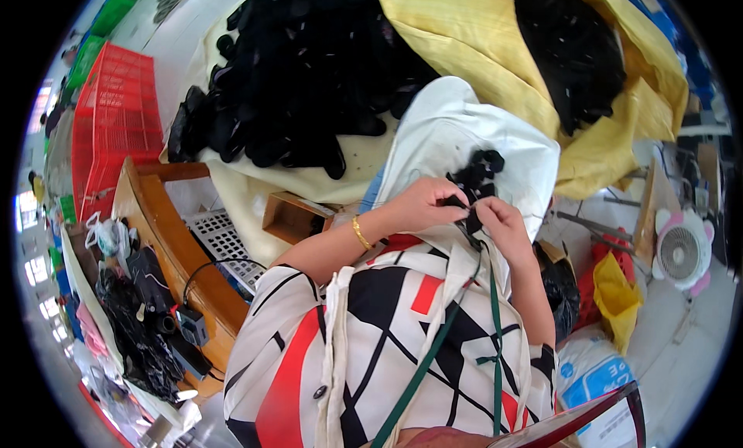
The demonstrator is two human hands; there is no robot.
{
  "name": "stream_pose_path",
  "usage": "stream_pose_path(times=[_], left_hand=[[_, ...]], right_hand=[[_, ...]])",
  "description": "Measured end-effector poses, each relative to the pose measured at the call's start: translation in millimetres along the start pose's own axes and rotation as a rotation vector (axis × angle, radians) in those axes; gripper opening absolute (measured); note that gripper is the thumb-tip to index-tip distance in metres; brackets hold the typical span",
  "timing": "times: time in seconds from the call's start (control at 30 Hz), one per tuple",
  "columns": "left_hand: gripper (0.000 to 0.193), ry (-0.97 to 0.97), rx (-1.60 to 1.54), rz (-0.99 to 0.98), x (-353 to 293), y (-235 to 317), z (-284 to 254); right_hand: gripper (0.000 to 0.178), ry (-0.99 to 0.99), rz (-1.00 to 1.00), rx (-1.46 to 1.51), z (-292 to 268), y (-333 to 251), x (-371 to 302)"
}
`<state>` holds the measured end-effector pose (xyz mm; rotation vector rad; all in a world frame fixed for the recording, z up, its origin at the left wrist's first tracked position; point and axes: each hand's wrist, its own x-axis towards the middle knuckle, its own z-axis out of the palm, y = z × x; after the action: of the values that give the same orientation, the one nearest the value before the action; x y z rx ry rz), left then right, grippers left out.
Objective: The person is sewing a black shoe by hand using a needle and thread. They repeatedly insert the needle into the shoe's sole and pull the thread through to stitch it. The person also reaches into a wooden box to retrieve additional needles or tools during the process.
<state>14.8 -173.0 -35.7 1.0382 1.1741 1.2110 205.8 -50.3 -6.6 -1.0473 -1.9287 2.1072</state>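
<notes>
My left hand (430, 203) and my right hand (503, 222) meet over my lap, fingertips pinched close together. Between them is a small black cloth piece (474, 219), its kind mostly hidden by my fingers. More bunched black cloth (478, 171) lies just beyond, on a white cloth (433, 127) spread over my lap. Dark green cords (495, 324) run along my patterned top toward my hands. Farther out, a big heap of black fabric items (309, 68) with rounded ends rests on a cream sheet (364, 165).
At the left stand a red plastic crate (116, 123), a wooden frame (174, 262), a white perforated basket (224, 243) and an open cardboard box (290, 219). A yellow sack (472, 37) spreads at the far right, holding more black pieces (569, 53). On the right is a white fan (683, 249).
</notes>
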Motion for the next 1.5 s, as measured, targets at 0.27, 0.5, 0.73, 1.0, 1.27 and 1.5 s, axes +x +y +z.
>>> stream_pose_path(times=[0.27, 0.5, 0.73, 1.0, 1.27, 1.5], left_hand=[[0.014, 0.374, -0.233, -0.019, 9.9, -43.0, -64.7], [0.026, 1.228, -0.589, -0.37, -17.5, -247.5, -226.5], [0.047, 1.523, -0.851, -0.691, -15.9, -374.0, -292.6], [0.014, 1.633, -1.05, -0.393, 3.9, -377.3, -308.3], [0.003, 1.078, -0.879, -0.162, 17.7, -120.4, -214.6], [0.008, 0.927, -0.862, -0.315, -24.5, 3.9, -82.0]], right_hand=[[0.005, 0.157, 0.013, 0.069, -1.1, -5.0, 30.7], [0.006, 0.375, 0.246, 0.277, -24.5, 4.4, 53.6], [0.013, 0.396, 0.303, 0.316, -38.2, 1.7, 54.9], [0.014, 0.435, 0.385, 0.29, -40.8, 6.0, 55.3], [0.014, 0.358, 0.276, 0.337, -18.6, 2.6, 60.6], [0.019, 0.247, 0.178, 0.408, -0.9, -7.1, 47.0]])
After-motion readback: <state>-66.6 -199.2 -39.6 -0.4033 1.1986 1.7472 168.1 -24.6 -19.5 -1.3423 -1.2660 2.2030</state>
